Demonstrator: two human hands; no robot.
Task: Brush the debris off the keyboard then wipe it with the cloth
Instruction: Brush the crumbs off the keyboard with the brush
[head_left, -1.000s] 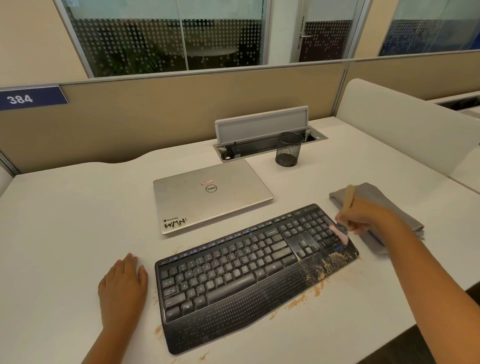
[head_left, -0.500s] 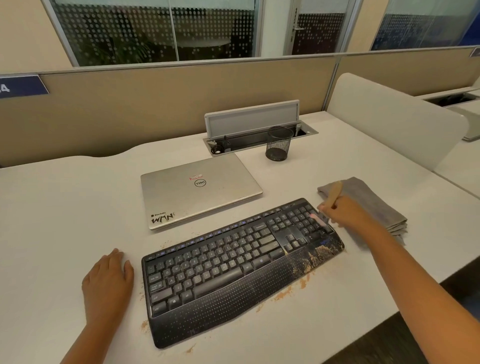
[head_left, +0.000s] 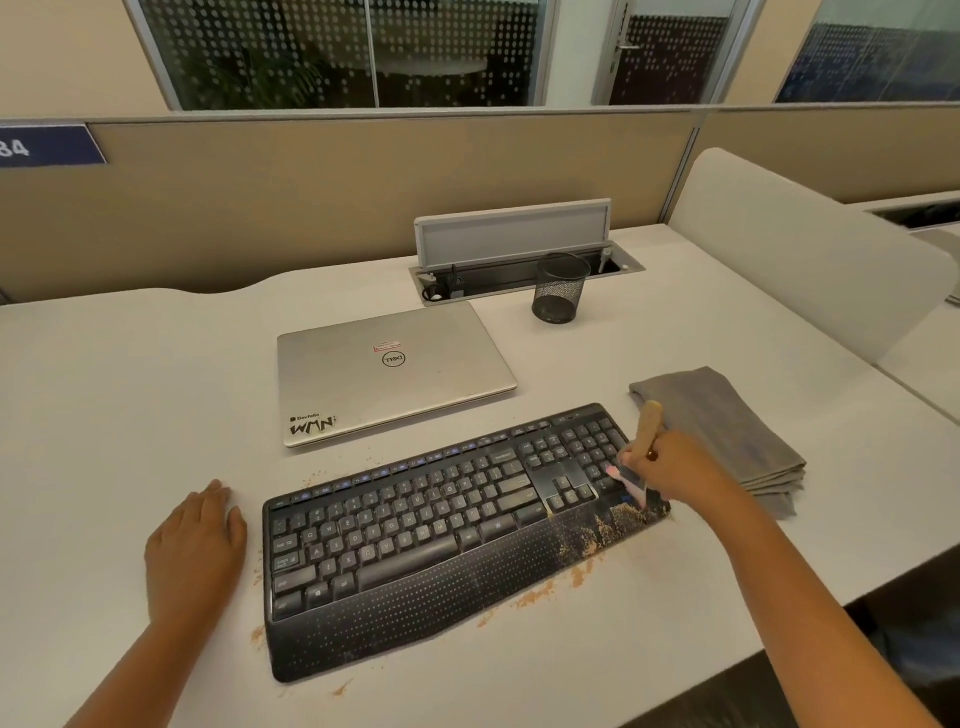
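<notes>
On the white tabletop (head_left: 130, 395), the right hand (head_left: 670, 467) pinches the brush (head_left: 647, 441) over the keyboard (head_left: 441, 530)'s right end, bristles seemingly touching; debris (head_left: 618, 519) lies just nearer.

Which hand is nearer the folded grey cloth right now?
Right. The right hand grips the brush over the keyboard's number pad, just beside the cloth. The left hand rests flat on the desk beyond the keyboard's opposite end.

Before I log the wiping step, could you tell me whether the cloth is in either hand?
No, the folded cloth lies on the desk beyond the keyboard.
</notes>
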